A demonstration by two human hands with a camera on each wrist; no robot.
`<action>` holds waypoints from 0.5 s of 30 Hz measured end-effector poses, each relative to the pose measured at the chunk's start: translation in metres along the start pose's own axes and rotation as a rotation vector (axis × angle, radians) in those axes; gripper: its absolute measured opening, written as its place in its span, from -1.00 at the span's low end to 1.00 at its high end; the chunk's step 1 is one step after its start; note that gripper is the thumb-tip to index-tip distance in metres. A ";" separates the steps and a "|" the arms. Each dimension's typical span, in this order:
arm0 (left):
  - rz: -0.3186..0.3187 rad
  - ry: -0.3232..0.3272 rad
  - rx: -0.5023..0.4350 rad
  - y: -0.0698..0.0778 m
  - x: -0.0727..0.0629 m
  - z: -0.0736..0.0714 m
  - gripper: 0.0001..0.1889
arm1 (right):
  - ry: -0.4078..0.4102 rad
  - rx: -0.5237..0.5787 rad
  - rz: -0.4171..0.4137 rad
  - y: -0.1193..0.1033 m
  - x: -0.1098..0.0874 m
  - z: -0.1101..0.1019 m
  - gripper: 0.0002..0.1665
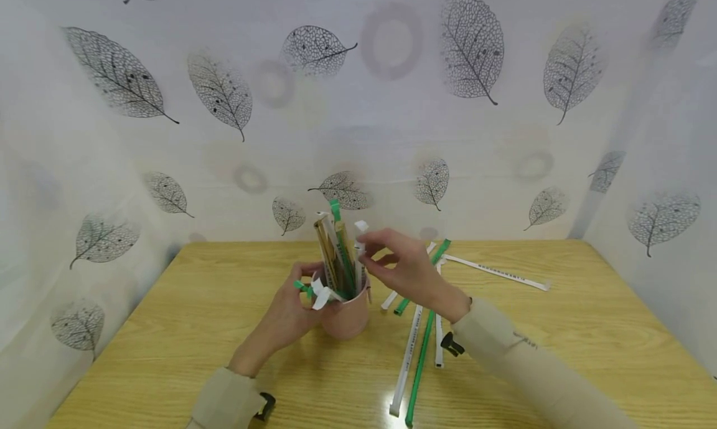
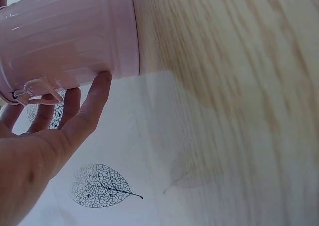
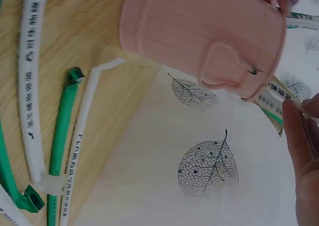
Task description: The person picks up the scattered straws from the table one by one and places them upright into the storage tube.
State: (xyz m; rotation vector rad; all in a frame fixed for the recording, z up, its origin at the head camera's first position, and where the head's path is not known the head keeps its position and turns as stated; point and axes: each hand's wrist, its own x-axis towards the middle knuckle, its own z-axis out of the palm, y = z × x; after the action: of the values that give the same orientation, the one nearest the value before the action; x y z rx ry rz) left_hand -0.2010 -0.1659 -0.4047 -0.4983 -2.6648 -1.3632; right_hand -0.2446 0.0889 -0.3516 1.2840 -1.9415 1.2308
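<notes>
At the near-right rim of a glossy pink bucket with small loop handles on its sides (image 1: 345, 322), the right grip (image 1: 404, 264) is almost closed: thumb and forefinger pinch a slim white wrapped stick with dark print (image 1: 360, 282), whose lower part is inside the bucket. Around the bucket's left side, at nine o'clock, the left grip (image 1: 291, 306) is curved as wide as the bucket and holds it upright. From the left wrist, one fingertip is seen touching the pink wall, below the handle's side.

Inside the bucket, slim brown sticks (image 1: 321, 237) and a green-tipped stick (image 1: 335, 208) point toward twelve o'clock. Over the rim at nine o'clock lean a folded white end (image 1: 321, 294) and a small green end (image 1: 302, 287), beside the left fingers.

Farther out, on the yellow wood-grain table (image 1: 168, 360), more wrapped sticks lie loose. Toward two o'clock, a green stick (image 1: 440, 249) crosses white ones; a long white stick (image 1: 495, 272) reaches toward three o'clock. Between four and five o'clock lie a printed white stick (image 1: 406, 360) and a long green stick (image 1: 420, 373). At twelve o'clock, beyond the table, hangs a white cloth with dark leaf prints (image 1: 386, 121).
</notes>
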 end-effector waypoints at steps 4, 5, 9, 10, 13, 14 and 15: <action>0.006 -0.001 0.001 0.000 0.000 0.000 -0.22 | 0.008 -0.008 0.012 0.004 -0.004 0.002 -0.52; 0.007 -0.002 -0.002 0.000 0.000 0.000 -0.22 | 0.009 -0.008 0.013 0.004 -0.005 0.001 -0.51; 0.009 -0.003 -0.005 0.000 0.000 0.000 -0.21 | 0.003 -0.012 0.001 0.006 -0.006 -0.002 -0.46; 0.009 -0.003 -0.006 -0.001 0.000 0.000 -0.21 | 0.003 -0.018 0.000 0.007 -0.007 -0.003 -0.45; 0.009 -0.004 -0.008 0.000 0.000 -0.001 -0.21 | 0.013 -0.028 0.001 0.009 -0.009 -0.010 -0.41; 0.008 -0.005 -0.007 0.000 0.000 -0.001 -0.21 | 0.023 -0.033 0.005 0.010 -0.009 -0.013 -0.40; 0.006 -0.005 -0.007 0.000 0.000 -0.001 -0.21 | 0.037 -0.040 0.006 0.011 -0.009 -0.016 -0.41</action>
State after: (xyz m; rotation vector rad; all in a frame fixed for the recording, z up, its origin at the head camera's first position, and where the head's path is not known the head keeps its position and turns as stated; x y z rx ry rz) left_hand -0.2009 -0.1666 -0.4046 -0.5110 -2.6613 -1.3724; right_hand -0.2517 0.1088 -0.3556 1.2280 -1.9353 1.2042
